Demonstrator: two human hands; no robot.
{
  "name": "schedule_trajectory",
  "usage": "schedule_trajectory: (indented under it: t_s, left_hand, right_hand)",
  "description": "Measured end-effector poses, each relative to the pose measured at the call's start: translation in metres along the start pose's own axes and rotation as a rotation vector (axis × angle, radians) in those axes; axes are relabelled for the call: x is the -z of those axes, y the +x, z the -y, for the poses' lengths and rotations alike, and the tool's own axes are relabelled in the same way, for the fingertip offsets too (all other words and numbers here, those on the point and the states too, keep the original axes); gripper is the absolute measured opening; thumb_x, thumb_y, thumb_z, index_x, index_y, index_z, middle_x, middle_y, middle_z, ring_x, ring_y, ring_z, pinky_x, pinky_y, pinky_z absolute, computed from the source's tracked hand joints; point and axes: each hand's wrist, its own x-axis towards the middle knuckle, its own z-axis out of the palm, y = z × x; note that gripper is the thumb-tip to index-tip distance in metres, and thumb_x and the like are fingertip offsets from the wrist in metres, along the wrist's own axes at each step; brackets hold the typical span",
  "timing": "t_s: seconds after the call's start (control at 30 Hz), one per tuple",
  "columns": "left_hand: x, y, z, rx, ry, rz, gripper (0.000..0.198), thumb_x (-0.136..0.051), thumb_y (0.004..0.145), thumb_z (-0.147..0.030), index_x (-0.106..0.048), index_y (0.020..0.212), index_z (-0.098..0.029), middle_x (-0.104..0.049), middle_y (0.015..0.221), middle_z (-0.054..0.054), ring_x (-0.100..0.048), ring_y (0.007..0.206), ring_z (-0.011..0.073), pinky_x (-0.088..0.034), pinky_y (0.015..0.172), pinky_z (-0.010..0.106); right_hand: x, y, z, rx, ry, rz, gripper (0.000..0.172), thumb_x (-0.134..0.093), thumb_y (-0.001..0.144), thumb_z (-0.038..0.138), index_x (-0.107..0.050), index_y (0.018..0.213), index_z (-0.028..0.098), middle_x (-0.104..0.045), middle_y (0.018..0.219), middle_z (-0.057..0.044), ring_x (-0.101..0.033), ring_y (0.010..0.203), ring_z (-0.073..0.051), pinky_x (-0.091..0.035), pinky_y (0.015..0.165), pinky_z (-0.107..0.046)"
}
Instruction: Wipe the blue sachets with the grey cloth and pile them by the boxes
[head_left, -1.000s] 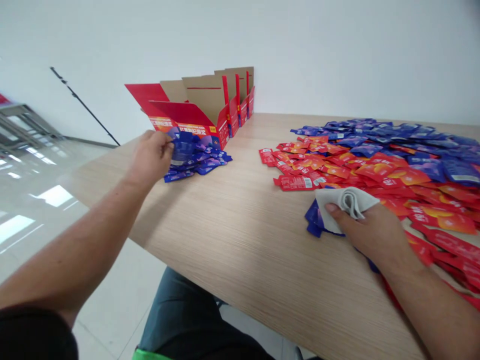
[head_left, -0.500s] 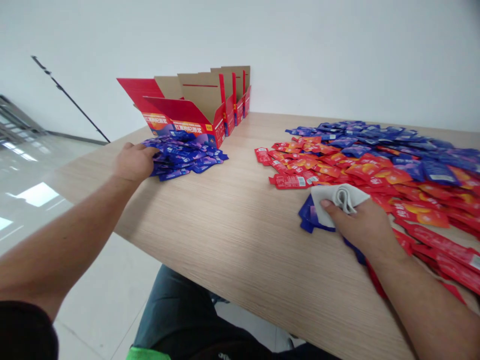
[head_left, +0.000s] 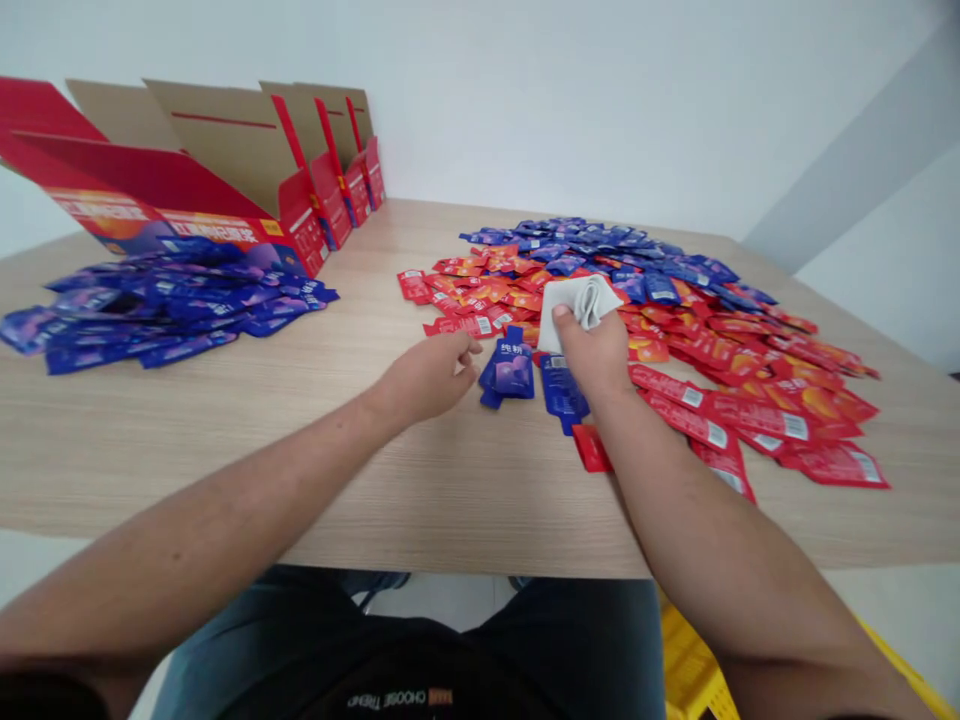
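Observation:
My right hand (head_left: 596, 350) grips a folded whitish cloth (head_left: 564, 300), thumb on top, over the near edge of the pouch heap. Just left of it lie two overlapping blue pouches (head_left: 514, 368), and another blue pouch (head_left: 561, 390) sits partly under the cloth. My left hand (head_left: 435, 375) reaches in beside the overlapping pair, its fingers bent and slightly apart, with nothing visible in them. Red-orange pouches (head_left: 480, 290) spread behind both hands. Close to my right forearm is a red pouch (head_left: 591, 448), partly covered by it.
A pile of blue pouches (head_left: 165, 305) lies at the left, before a row of open red cartons (head_left: 225, 215) with raised flaps. More blue pouches (head_left: 592, 240) cover the back of the heap. Below the wooden table (head_left: 420, 500), a yellow plastic crate (head_left: 690, 665) shows at right.
My left hand has left the blue pile and moved right to the loose blue pouches. The cloth stays in my right hand, now farther back. The view has turned right.

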Motion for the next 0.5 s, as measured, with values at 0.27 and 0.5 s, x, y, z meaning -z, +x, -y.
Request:
schedule_trajectory:
  t_s: [0.27,0.5]
  left_hand:
    - [-0.028,0.052,-0.046,0.043,0.292,0.030,0.061,-0.061,0.088,-0.058,-0.061,0.128,-0.012,-0.069,0.126,0.022,-0.063,0.121,0.0386,-0.050,0.099,0.046]
    - [-0.048,0.062,-0.042,0.153,0.192,0.097,0.069,-0.074,0.076,-0.049,-0.056,0.134,-0.017,-0.072,0.124,0.018,-0.068,0.115,0.0339,-0.052,0.091,0.039]
  right_hand:
    - [0.002,0.004,0.008,-0.043,0.009,-0.001,0.045,-0.069,0.083,0.047,-0.069,0.116,0.017,-0.078,0.113,-0.015,-0.072,0.108,-0.033,-0.055,0.100,-0.052]
    - [0.001,0.004,0.010,-0.038,0.038,0.041,0.040,-0.067,0.084,0.047,-0.068,0.113,0.019,-0.078,0.111,-0.013,-0.072,0.106,-0.032,-0.056,0.098,-0.049]
